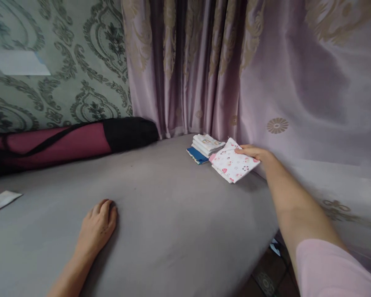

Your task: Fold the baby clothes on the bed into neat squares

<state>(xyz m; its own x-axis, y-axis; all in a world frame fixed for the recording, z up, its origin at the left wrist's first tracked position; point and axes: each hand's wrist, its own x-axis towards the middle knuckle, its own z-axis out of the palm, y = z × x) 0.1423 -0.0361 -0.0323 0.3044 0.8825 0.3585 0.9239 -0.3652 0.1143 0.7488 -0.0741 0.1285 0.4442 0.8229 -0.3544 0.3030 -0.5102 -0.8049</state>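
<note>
1. The right hand [254, 152] pinches a folded floral cloth [231, 165] between thumb and fingers, near the far right corner of the bed [160, 214].
2. Just left of it, a white stack [206, 144] lies partly over a blue cloth [198, 155], by the bed's far edge and the curtain [185, 62].
3. The left hand [98, 222] rests palm down toward the near edge; how far its fingers curl underneath, I cannot tell.
4. A red-and-black bag [64, 145] lies along the far left edge.
</note>
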